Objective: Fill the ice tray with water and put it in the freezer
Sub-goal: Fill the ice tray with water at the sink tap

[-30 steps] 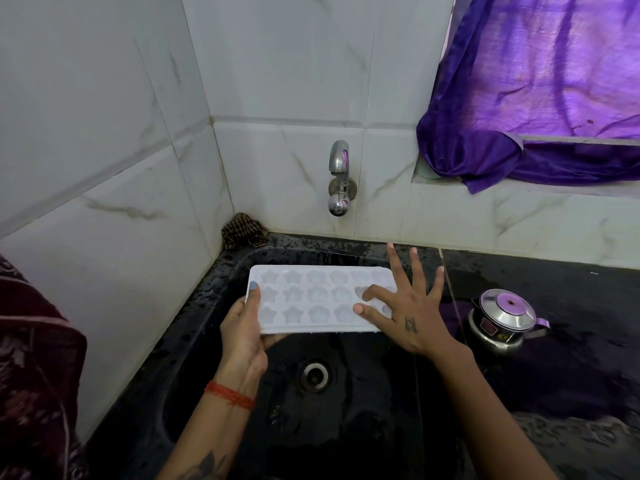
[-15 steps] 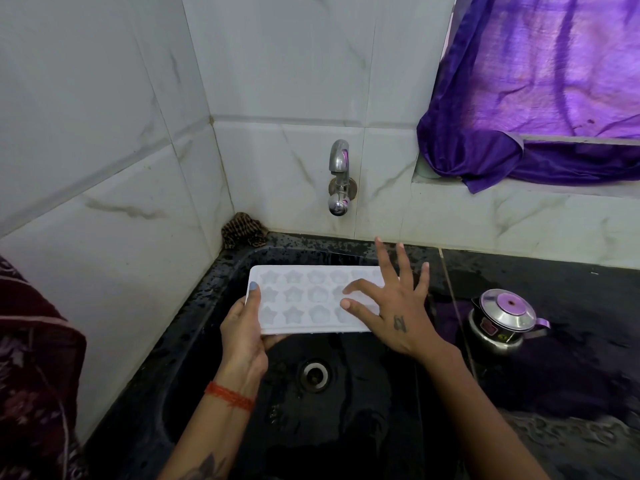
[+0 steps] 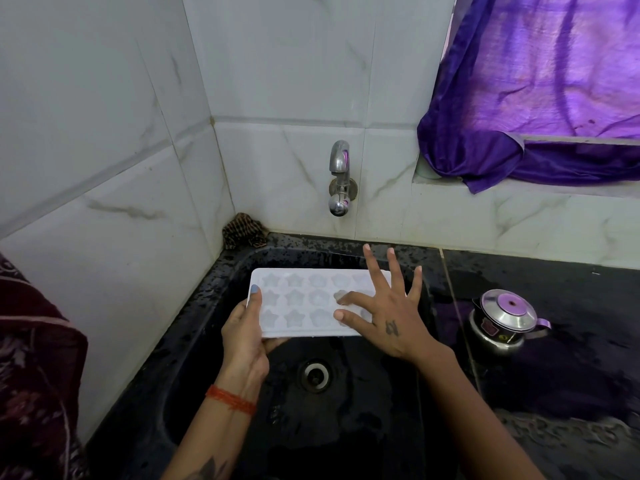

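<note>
A white ice tray (image 3: 304, 299) with star and flower shaped cells is held level over the black sink (image 3: 221, 327), below the wall tap (image 3: 340, 178). My left hand (image 3: 244, 337) grips the tray's left end, thumb on top. My right hand (image 3: 384, 306) lies spread over the tray's right part, thumb and forefinger touching the cells, the other fingers lifted. No water runs from the tap. I cannot tell whether the cells hold water.
The sink drain (image 3: 315, 375) lies under the tray. A small steel pot with a purple lid knob (image 3: 504, 322) stands on the wet black counter to the right. A brown cloth (image 3: 242, 233) sits in the back left corner. A purple curtain (image 3: 540, 98) hangs upper right.
My right hand has slid leftward over the tray from its right end. The tray and my left hand have stayed in place.
</note>
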